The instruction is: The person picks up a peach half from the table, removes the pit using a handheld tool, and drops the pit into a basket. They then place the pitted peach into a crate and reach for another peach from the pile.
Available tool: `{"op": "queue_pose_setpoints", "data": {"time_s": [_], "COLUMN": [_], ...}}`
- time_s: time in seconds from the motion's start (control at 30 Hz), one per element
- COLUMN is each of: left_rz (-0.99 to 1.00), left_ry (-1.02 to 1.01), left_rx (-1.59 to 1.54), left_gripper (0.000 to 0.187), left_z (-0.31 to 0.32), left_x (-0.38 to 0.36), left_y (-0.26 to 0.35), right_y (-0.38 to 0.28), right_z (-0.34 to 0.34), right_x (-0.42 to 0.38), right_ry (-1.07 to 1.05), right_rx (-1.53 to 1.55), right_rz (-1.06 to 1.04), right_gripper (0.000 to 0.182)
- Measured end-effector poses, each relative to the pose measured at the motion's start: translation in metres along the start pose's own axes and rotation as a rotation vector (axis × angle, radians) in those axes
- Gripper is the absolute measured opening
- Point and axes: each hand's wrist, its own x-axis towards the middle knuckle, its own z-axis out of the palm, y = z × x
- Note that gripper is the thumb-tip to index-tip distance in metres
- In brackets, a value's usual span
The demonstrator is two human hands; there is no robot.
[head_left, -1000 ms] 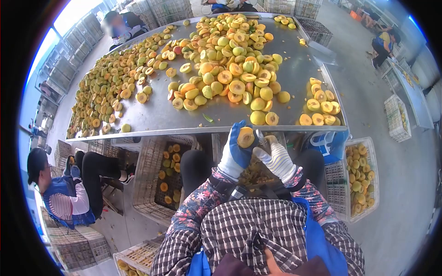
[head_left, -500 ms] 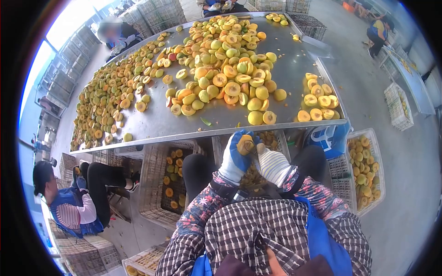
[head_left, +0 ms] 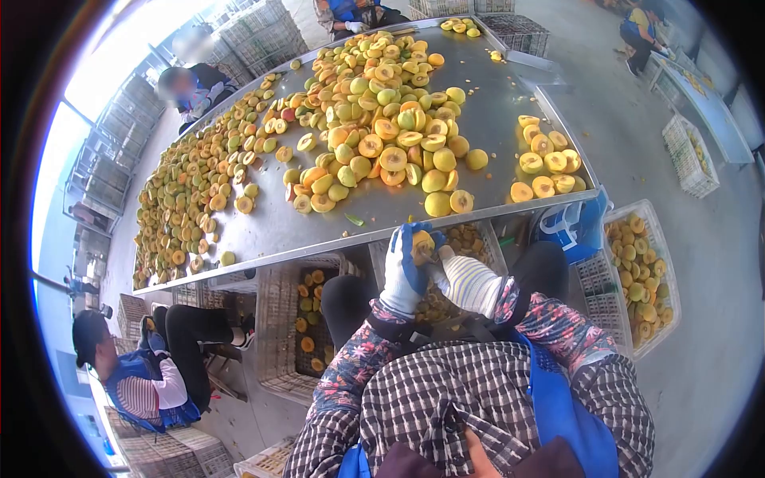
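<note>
My left hand (head_left: pixel 402 275), in a white and blue work glove, is closed around a yellow peach half (head_left: pixel 422 247) just below the table's near edge. Beside it, my right hand (head_left: pixel 472 282), in a striped knit glove, has its fingers curled against the fruit; whatever they grip is hidden. Under both hands stands a plastic crate (head_left: pixel 496 248), partly covered by my arms, with fruit pieces in it. Halved peaches (head_left: pixel 382 119) are heaped on the metal table (head_left: pixel 498 103) in front of me, and a smaller group of halves (head_left: pixel 543 186) lies at its right corner.
A crate (head_left: pixel 275 342) with some halves stands left of my legs; a fuller crate (head_left: pixel 599 299) is at the right. Near my right knee hangs a blue bag (head_left: pixel 586 223). A seated co-worker (head_left: pixel 147 382) is at the left, and others sit beyond the table.
The whole view has shifted and tilted slightly with my head. Both hands stay together at the peach half, with only a small change in the right hand's angle.
</note>
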Motion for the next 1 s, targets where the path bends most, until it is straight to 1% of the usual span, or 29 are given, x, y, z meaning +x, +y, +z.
{"op": "queue_pose_setpoints", "data": {"time_s": [0.07, 0.1, 0.17, 0.2, 0.23, 0.27, 0.3, 0.33, 0.37, 0.43, 0.47, 0.5, 0.53, 0.57, 0.6, 0.63, 0.7, 0.73, 0.77, 0.83, 0.87, 0.9, 0.93, 0.97, 1.0], "left_rz": [0.168, 0.167, 0.203, 0.203, 0.187, 0.167, 0.164, 0.145, 0.124, 0.151, 0.086, 0.02, 0.018, -0.088, -0.195, -0.201, 0.213, 0.32, 0.321, 0.23, 0.227, -0.113, -0.452, -0.455, -0.47], "left_ry": [-0.033, -0.041, -0.074, -0.081, -0.041, -0.001, -0.007, -0.041, -0.074, -0.074, -0.093, -0.112, -0.116, -0.075, -0.034, -0.042, -0.261, -0.316, -0.315, -0.284, -0.292, -0.129, 0.047, 0.04, 0.034], "left_rx": [0.344, 0.346, 0.354, 0.354, 0.217, 0.08, 0.081, 0.219, 0.359, 0.348, 0.266, 0.184, 0.181, 0.01, -0.16, -0.158, 0.434, 0.57, 0.569, 0.455, 0.456, -0.086, -0.625, -0.624, -0.607], "left_gripper": [0.038, 0.038, 0.02, 0.02, 0.02, 0.021, 0.021, 0.022, 0.024, 0.027, 0.023, 0.028, 0.028, 0.028, 0.028, 0.028, 0.023, 0.025, 0.025, 0.018, 0.018, 0.015, 0.017, 0.017, 0.022], "left_z": [-0.002, -0.002, 0.0, 0.003, 0.008, 0.01, 0.007, 0.001, -0.003, -0.005, -0.007, -0.007, -0.006, -0.006, -0.006, -0.006, -0.012, -0.016, -0.015, -0.012, -0.009, -0.001, 0.004, 0.005, 0.004], "left_x": [-0.003, -0.003, -0.005, -0.004, -0.003, -0.003, -0.003, 0.0, 0.002, 0.001, 0.001, 0.002, 0.001, 0.0, -0.001, 0.001, 0.011, 0.015, 0.014, 0.011, 0.007, 0.004, 0.003, 0.003, 0.003], "left_y": [0.018, 0.021, 0.025, 0.033, 0.043, 0.048, 0.046, 0.043, 0.039, 0.026, 0.018, 0.015, 0.012, 0.009, 0.008, 0.021, 0.047, 0.046, 0.042, 0.039, 0.038, 0.045, 0.049, 0.048, 0.047], "right_y": [0.02, 0.01, -0.019, -0.007, 0.0, 0.006, 0.008, 0.008, 0.011, 0.02, 0.023, 0.024, 0.024, 0.024, 0.012, 0.008, 0.006, 0.013, 0.015, 0.012, 0.019, 0.019, 0.019, 0.019, 0.025], "right_z": [0.031, 0.021, -0.007, 0.009, 0.014, 0.018, 0.018, 0.014, 0.016, 0.022, 0.026, 0.026, 0.026, 0.026, 0.012, 0.007, 0.0, 0.008, 0.01, 0.014, 0.033, 0.031, 0.025, 0.022, 0.027], "right_x": [0.007, 0.003, -0.011, -0.006, -0.003, 0.0, 0.001, 0.001, 0.002, 0.004, 0.005, 0.005, 0.006, 0.006, -0.001, -0.002, -0.002, 0.001, 0.001, 0.001, 0.006, 0.005, 0.005, 0.005, 0.007], "right_ry": [0.186, 0.191, -0.116, 0.021, 0.027, 0.078, 0.127, 0.062, 0.061, 0.071, 0.076, 0.078, 0.069, 0.058, 0.024, 0.027, -0.057, -0.029, -0.029, -0.047, 0.094, 0.099, 0.037, -0.027, -0.009], "right_rx": [0.447, 0.452, 0.827, 0.73, 0.733, 0.503, 0.273, 0.193, 0.195, 0.307, 0.359, 0.359, 0.342, 0.326, 0.217, 0.223, 0.139, 0.228, 0.227, 0.599, 0.617, 0.622, 0.389, 0.154, 0.056], "right_rz": [-0.25, -0.247, 0.153, -0.063, -0.061, -0.11, -0.156, -0.1, -0.099, -0.182, -0.202, -0.197, -0.203, -0.209, -0.16, -0.154, -0.081, -0.105, -0.105, -0.109, -0.198, -0.193, -0.158, -0.123, -0.172], "right_gripper": [0.036, 0.036, 0.037, 0.037, 0.037, 0.038, 0.039, 0.041, 0.041, 0.04, 0.039, 0.039, 0.039, 0.038, 0.037, 0.037, 0.038, 0.04, 0.04, 0.042, 0.04, 0.04, 0.038, 0.036, 0.034]}}
